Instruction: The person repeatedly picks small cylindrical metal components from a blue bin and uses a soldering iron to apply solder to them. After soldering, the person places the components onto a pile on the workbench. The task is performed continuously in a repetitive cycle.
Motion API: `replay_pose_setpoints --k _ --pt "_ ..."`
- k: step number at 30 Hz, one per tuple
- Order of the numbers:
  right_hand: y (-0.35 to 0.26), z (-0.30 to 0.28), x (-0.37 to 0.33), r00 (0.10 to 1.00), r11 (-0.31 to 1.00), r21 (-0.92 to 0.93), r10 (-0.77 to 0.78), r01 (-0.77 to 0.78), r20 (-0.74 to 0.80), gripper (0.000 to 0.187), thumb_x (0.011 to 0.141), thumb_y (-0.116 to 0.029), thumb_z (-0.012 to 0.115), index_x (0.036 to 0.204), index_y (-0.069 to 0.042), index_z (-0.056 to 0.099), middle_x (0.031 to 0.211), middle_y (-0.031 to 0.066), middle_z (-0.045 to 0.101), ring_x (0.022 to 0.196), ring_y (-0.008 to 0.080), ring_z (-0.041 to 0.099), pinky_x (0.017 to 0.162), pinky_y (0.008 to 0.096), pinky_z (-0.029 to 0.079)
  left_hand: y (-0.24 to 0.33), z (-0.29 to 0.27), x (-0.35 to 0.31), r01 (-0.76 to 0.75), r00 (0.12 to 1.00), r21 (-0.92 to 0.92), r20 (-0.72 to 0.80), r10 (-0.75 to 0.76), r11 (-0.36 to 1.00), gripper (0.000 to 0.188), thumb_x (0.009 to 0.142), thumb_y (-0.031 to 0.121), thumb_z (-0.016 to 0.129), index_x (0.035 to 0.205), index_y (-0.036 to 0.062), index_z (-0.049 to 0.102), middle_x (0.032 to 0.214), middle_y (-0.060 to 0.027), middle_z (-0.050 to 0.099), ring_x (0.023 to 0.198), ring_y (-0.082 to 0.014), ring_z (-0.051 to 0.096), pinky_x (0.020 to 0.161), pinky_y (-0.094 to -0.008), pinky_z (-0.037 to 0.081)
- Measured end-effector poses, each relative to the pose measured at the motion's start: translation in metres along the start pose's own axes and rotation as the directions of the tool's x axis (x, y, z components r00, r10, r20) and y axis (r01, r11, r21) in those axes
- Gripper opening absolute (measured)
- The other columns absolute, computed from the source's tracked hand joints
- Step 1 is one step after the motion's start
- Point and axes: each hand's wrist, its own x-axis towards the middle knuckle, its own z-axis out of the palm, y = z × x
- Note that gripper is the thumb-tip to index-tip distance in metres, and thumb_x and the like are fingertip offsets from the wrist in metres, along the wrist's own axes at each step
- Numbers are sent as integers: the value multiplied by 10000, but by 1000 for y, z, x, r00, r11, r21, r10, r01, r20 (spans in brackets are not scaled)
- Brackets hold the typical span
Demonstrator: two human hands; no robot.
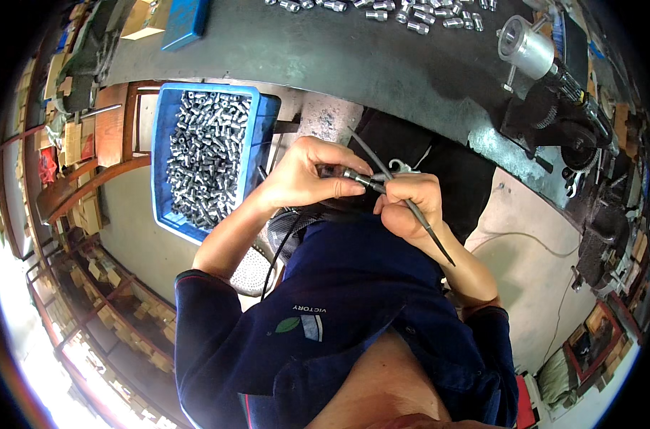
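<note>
Above my lap, my left hand [307, 171] is closed, pinching a small shiny metal fitting [351, 174] between thumb and fingers. My right hand [414, 200] is also closed, its fingers curled around a slim dark rod tapered at both ends [368, 151], which looks like a file. This rod slants across from upper left to lower right. A short dark cylindrical piece [373, 186] runs from the fitting to my right fingertips; whether it is part of the fitting cannot be made out. The fingers hide the rest of the fitting.
A blue bin [264, 121] full of small metal fittings stands to my left. More loose fittings [418, 27] lie on the dark workbench [325, 57] ahead. A clamp-like device with a metal cup [529, 48] sits at the bench's right. A cable [276, 250] hangs by my left side.
</note>
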Motion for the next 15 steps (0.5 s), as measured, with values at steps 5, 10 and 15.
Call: replay_pose_setpoints --k 5,10,15 --pt "3 3 -1 993 994 -70 -90 85 -71 179 603 39 477 515 -26 335 491 56 410 422 135 471 433 260 444 -4 13 -4 151 983 -338 -52 -179 929 206 825 118 676 941 -51 650 641 -53 620 515 -89 577 470 -204 463" --pt "1 5 -1 994 994 -100 -60 51 -92 203 631 26 493 514 -28 335 498 56 422 432 138 486 437 267 447 0 20 -4 160 974 -391 -85 -208 907 204 847 117 648 951 -58 634 669 -69 625 550 -101 596 504 -226 498" --pt "-5 9 -6 948 829 524 296 -193 -119 302 711 39 533 487 -42 346 511 46 425 468 133 492 450 282 457 -1 14 -2 63 974 -219 -197 -107 974 158 817 67 663 935 -37 645 707 -53 637 558 -92 588 521 -224 485"
